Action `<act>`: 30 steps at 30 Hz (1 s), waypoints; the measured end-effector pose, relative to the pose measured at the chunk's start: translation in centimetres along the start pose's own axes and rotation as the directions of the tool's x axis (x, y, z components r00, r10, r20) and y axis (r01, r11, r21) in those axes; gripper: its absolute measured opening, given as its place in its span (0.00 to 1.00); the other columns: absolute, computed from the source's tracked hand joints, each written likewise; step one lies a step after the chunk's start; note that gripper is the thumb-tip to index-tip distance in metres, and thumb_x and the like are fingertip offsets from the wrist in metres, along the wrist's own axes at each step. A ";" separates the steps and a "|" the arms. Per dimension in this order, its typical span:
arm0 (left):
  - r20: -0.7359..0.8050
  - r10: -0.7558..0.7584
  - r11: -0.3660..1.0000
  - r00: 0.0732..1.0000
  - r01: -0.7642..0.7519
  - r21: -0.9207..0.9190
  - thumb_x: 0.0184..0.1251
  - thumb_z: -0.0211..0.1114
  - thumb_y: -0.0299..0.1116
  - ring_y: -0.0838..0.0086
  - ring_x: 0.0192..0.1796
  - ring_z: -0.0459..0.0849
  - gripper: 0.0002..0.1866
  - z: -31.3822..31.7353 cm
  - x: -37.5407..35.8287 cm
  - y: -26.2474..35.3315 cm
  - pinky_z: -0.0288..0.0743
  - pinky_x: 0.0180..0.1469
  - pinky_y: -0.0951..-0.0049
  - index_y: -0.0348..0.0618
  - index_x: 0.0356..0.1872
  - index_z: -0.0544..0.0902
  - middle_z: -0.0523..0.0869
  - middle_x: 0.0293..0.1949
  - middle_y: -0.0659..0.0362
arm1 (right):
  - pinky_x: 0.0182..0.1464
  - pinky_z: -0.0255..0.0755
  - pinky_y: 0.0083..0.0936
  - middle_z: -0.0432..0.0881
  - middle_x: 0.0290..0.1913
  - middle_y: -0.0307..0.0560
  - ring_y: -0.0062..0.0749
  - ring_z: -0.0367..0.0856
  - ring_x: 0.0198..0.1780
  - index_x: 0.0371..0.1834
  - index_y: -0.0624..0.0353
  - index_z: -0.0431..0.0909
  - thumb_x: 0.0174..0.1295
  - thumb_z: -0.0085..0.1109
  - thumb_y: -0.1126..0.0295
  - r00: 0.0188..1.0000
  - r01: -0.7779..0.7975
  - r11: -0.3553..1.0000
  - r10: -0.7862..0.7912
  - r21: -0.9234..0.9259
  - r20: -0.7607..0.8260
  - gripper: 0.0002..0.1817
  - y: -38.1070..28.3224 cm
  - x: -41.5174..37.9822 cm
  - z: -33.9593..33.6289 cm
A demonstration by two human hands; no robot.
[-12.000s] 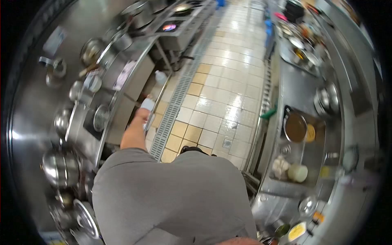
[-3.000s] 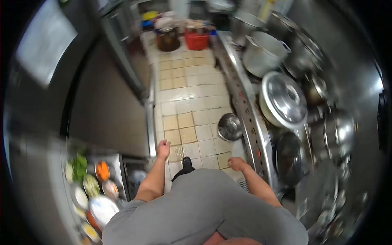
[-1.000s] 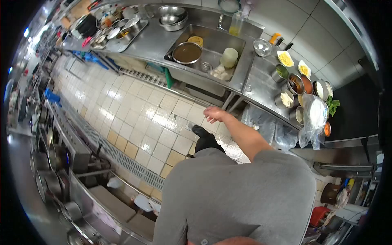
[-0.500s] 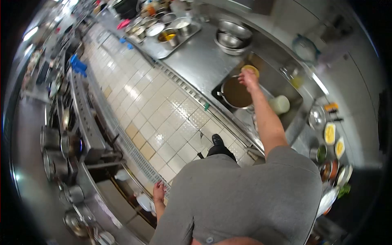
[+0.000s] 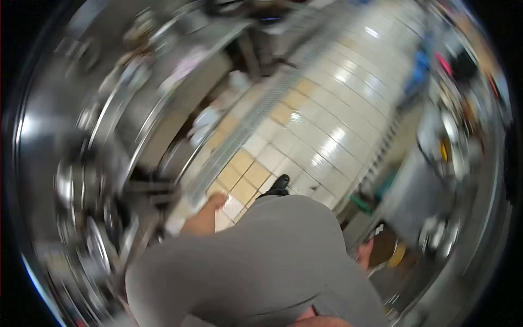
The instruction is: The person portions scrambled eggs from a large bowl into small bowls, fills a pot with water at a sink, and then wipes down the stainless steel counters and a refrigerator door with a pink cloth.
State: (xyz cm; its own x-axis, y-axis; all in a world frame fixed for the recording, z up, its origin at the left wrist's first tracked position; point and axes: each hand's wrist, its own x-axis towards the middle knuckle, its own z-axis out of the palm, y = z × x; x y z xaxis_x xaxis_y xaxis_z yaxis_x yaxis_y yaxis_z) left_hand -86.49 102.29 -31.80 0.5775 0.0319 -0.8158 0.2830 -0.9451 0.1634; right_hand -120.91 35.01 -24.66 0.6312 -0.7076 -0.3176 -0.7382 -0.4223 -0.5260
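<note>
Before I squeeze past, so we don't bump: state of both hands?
Left hand: over the floor, too blurred to tell open or closed.
Right hand: beside the pot, too blurred to tell if it grips.

Glossy pale floor tiles [image 5: 327, 125], with tan ones [image 5: 239, 169] among them, run diagonally through a narrow kitchen. A slotted drain grate [image 5: 261, 109] crosses them beside the left-hand metal surface [image 5: 220, 35]. Another metal surface [image 5: 411, 191] lines the right. Light glares white off the tiles and the blurred grey metal wall [image 5: 38, 90] at left.
</note>
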 end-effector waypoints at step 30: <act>0.629 0.539 0.600 0.561 -0.779 0.181 0.72 0.60 0.40 0.75 0.37 0.81 0.19 0.3 3.4 49.0 0.72 0.33 0.72 0.51 0.62 0.77 0.85 0.43 0.63 | 0.50 0.78 0.47 0.84 0.41 0.65 0.59 0.84 0.46 0.36 0.64 0.85 0.55 0.58 0.70 0.893 -0.366 0.902 0.410 0.228 -0.189 0.11 4.2 2.4 0.3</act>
State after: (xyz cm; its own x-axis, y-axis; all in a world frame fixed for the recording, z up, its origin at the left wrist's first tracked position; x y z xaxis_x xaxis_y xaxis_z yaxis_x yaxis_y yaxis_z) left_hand -70.95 56.01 -26.73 -0.0053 -0.6957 -0.7184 -0.4192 -0.6506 0.6332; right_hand -122.40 31.67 -27.84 0.2159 -0.9114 -0.3503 -0.8429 0.0071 -0.5380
